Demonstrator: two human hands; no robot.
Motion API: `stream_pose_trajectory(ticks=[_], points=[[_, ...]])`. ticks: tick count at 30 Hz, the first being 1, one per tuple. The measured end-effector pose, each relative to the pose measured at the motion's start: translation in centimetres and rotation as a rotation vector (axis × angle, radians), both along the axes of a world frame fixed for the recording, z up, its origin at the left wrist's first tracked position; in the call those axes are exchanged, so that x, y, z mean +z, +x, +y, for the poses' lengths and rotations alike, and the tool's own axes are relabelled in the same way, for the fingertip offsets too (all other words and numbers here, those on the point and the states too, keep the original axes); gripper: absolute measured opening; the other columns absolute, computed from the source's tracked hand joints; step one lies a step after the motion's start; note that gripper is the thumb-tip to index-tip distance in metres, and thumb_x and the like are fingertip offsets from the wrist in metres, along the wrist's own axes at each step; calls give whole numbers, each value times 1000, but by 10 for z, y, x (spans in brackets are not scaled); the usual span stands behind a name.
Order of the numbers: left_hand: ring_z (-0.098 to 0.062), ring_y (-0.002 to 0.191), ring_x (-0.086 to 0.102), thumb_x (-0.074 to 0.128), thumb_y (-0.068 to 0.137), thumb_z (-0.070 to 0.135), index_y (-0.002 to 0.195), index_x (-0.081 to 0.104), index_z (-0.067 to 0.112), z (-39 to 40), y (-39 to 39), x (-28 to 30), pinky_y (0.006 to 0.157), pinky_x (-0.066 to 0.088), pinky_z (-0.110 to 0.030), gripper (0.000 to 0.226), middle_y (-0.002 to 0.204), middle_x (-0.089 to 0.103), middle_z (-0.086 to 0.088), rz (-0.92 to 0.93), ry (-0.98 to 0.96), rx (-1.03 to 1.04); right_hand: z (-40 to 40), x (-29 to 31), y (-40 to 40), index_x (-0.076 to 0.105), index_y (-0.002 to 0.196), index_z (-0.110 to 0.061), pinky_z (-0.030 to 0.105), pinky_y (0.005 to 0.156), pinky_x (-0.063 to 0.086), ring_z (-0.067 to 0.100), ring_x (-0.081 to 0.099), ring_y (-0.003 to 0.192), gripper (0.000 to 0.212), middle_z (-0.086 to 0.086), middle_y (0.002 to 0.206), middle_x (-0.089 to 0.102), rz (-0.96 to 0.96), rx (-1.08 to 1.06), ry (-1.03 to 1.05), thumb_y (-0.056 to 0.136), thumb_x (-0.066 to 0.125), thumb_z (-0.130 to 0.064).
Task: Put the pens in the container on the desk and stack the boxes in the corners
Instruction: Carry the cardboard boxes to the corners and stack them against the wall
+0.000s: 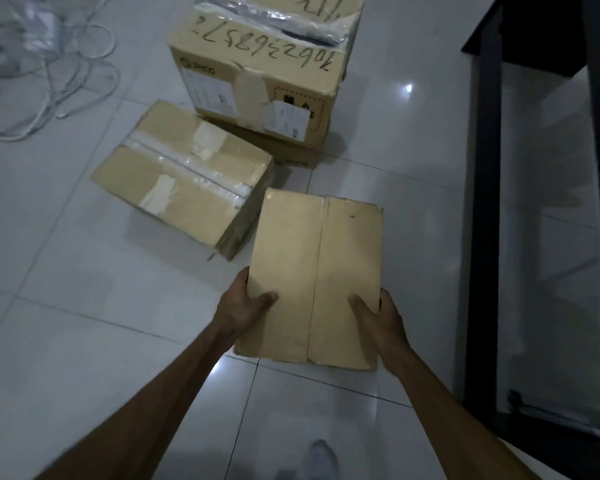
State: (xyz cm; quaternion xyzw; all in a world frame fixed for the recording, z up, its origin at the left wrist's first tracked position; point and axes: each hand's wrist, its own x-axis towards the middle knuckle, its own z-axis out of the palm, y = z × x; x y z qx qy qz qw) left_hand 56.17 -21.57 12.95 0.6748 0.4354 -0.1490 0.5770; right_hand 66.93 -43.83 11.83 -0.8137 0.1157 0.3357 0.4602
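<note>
left hand gripping plain box at its near left edge, thumb on top | right hand gripping near right edge | plain box's long axis pointing away toward big box | taped box lying just left of plain box

Tan boxes on glossy white tiled floor.

An office or storeroom, seemingly: white floor tiles, taped shipping cartons (one scrawled with marker), loose cables, dark desk frame.
</note>
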Motion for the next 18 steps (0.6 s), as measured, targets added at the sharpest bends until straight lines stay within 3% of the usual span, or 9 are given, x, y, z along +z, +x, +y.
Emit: stream_pose_trajectory(ticks=[8, 11, 15, 18], points=[[-25, 118, 56, 69, 88, 32, 143, 44, 26, 16, -91, 56, 99, 48, -46, 61, 133, 57, 3, -20, 46, 134, 29, 61, -54, 51, 135, -19, 34, 93, 50, 18, 59, 106, 49, 0, 121, 61, -37, 145, 10, 91, 65, -36], [-24, 118, 56, 68, 88, 29, 141, 46, 28, 19, -123, 80, 102, 46, -47, 58, 132, 58, 5, -44, 38, 191, 37, 84, -77, 50, 135, -19, 33, 90, 51, 19, 59, 105, 50, 1, 121, 61, -25, 182, -1, 91, 65, -39], [-24, 119, 56, 67, 88, 27, 142, 45, 29, 20, -172, 108, 102, 45, -49, 58, 134, 57, 5, -71, 36, 256, 45, 115, -113, 53, 133, -19, 26, 75, 51, 15, 61, 100, 51, -2, 118, 64, -42, 249, 4, 90, 65, -43], [-23, 119, 56, 68, 88, 27, 142, 44, 29, 24, -208, 124, 102, 46, -48, 60, 135, 57, 4, -79, 41, 306, 58, 136, -139, 51, 134, -20, 28, 78, 48, 15, 59, 100, 51, -3, 119, 62, -67, 288, 7, 90, 65, -41]])
